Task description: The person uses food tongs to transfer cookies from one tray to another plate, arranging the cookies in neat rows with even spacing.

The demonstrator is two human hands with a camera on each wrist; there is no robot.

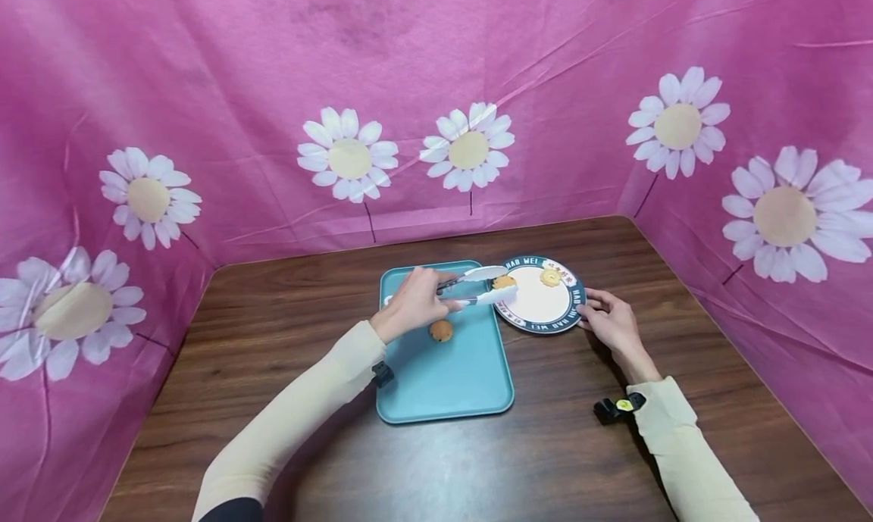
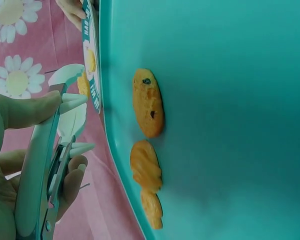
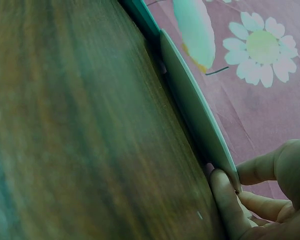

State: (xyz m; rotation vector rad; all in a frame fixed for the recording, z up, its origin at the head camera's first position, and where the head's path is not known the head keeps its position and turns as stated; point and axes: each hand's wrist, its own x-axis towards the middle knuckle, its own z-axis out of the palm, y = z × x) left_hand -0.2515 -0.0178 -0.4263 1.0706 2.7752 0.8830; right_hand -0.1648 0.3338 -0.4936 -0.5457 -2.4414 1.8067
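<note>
My left hand grips a pair of tongs with pale tips. Between those tips is a golden cookie, over the left rim of a round plate. The fingers of my right hand pinch the plate's right rim, thumb on top and fingers beneath in the right wrist view. A ridged yellow cookie lies on the plate. On the blue-green tray rests a round cookie with dark bits; the left wrist view also shows two swirled cookies there.
The tray and plate stand side by side on a dark wooden table. A pink cloth printed with daisies hangs behind and along both sides. Each wrist wears a small black camera.
</note>
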